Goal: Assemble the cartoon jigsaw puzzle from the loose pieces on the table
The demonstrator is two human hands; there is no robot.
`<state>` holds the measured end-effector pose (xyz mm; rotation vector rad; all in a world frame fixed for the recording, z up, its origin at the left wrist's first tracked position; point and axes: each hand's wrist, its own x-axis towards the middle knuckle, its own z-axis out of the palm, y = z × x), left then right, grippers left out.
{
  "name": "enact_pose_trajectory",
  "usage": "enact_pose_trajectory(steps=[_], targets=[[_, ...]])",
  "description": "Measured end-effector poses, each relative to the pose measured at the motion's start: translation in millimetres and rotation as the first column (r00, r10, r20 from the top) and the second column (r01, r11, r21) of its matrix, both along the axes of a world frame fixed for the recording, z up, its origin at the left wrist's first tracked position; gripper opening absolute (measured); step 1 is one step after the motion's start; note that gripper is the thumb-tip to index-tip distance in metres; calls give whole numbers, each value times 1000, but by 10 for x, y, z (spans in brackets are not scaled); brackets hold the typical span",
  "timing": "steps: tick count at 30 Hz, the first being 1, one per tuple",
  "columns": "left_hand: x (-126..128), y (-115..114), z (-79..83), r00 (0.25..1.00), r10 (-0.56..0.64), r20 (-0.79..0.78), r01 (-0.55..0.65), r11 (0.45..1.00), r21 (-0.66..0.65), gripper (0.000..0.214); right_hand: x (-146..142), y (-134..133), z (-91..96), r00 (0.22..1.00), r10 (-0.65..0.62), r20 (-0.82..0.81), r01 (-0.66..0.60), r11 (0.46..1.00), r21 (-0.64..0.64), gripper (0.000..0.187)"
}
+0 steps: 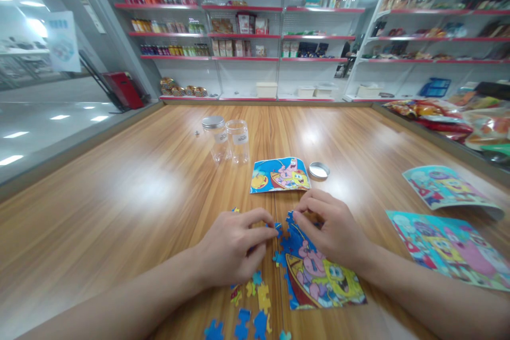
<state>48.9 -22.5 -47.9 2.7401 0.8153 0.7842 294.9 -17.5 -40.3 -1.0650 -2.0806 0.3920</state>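
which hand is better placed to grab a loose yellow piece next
Likely the left hand: it's nearer the yellow piece, though its fingertips are at a blue piece; the right hand is over the joined puzzle section.

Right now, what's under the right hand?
The right hand covers the upper right part of the puzzle. Blue pieces show near its fingertips. Whatever lies beneath the palm is hidden, so I can't tell whether that corner is filled.

The head view looks forward and down across the tabletop (pixel 131 223).
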Motion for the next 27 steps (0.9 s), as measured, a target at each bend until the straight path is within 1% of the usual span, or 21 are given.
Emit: enact_pose_trajectory(steps=[3,11,18,27], targets=[[-2,-2,-2,1000,-7,-19,7,1000,-21,34,-2,-4,6,1000,-4,8,4,1000,5,11],[10,-2,-14,999,-17,-30,17,999,-28,34,-2,8,-12,999,-20,25,20,1000,11,11],[8,-12,-23,999,-35,-25,34,999,-36,33,7,25,-29,997,-74,36,73,997,30,13],[22,-14,-28,999,-44,-23,43,999,-30,34,8,34,-33,996,-72,43,71,997,32,13]])
